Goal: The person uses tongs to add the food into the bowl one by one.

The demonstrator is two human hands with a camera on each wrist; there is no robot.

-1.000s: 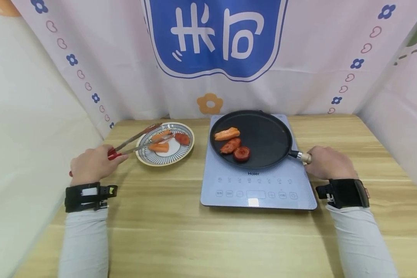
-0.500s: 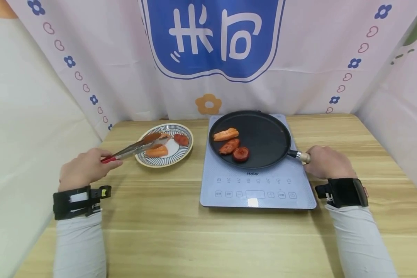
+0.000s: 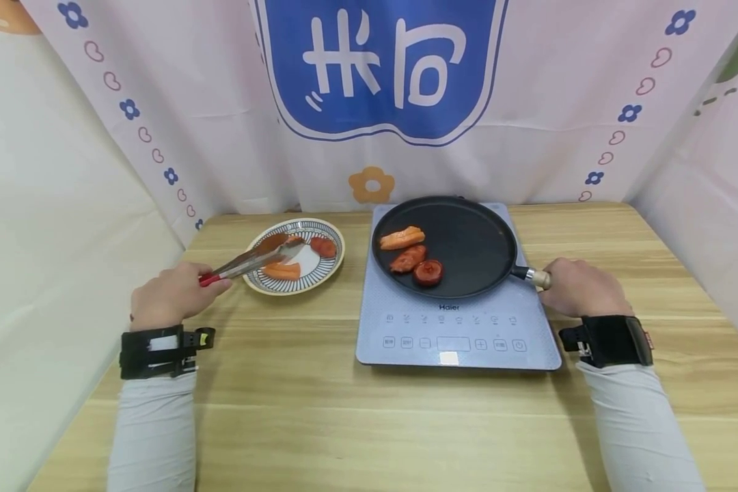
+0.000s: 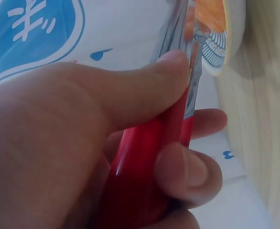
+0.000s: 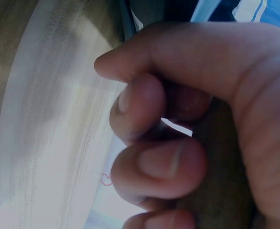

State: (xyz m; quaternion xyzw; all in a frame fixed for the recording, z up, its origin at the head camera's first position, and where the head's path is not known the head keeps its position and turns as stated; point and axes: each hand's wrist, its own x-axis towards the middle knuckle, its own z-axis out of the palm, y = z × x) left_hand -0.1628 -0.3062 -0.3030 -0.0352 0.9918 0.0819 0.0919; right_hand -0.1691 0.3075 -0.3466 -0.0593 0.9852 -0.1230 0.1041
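Observation:
My left hand [image 3: 171, 295] grips red-handled metal tongs [image 3: 246, 264], its thumb and fingers wrapped round the red handle [image 4: 142, 176] in the left wrist view. The tong tips are drawn together over the patterned plate [image 3: 310, 261], at an orange strip of food [image 3: 294, 240] that they mostly hide. Also on the plate lie another orange piece [image 3: 283, 271] and a reddish piece [image 3: 324, 247]. My right hand [image 3: 584, 287] holds the wooden handle [image 3: 542, 278] of a flat black pan [image 3: 467, 249], fingers curled in the right wrist view.
The pan sits on a pale induction cooker [image 3: 461, 335]. At the pan's left side lie an orange strip [image 3: 402, 238], a reddish piece [image 3: 408, 259] and a round red slice [image 3: 428, 272]. A printed cloth [image 3: 221, 137] hangs behind the wooden table [image 3: 283, 424].
The tongs' arms, spread apart over the plate one second ago, have come together at the back orange strip. My left hand shifted left, then back right. My right hand stays on the handle.

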